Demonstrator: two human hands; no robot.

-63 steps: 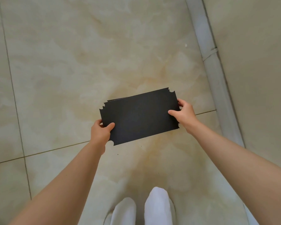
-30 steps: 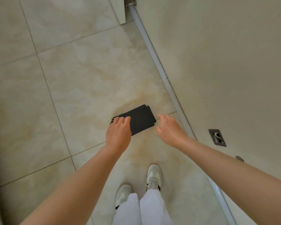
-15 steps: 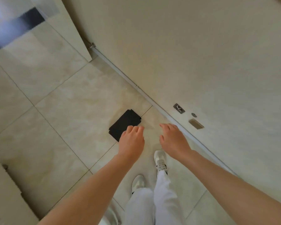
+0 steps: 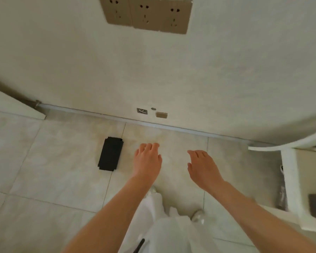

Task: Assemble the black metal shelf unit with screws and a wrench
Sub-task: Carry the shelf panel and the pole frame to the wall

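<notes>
A small stack of black metal shelf panels point(image 4: 110, 153) with notched corners lies flat on the pale tiled floor, near the wall. My left hand point(image 4: 147, 159) hangs in the air to the right of the panels, fingers relaxed and holding nothing. My right hand point(image 4: 202, 168) is further right, also held out with loose fingers and empty. Neither hand touches the panels. No screws or wrench are in view.
A cream wall point(image 4: 153, 70) with a row of three sockets point(image 4: 147, 14) rises ahead, a baseboard point(image 4: 153, 123) along its foot. A white piece of furniture point(image 4: 299, 179) stands at the right edge. A door edge point(image 4: 13, 105) is at left. My white trousers and shoes are below.
Both hands held the black panels, set them on the floor and let go. My view has since risen and turned right, so the panels now lie left of my empty hands.
</notes>
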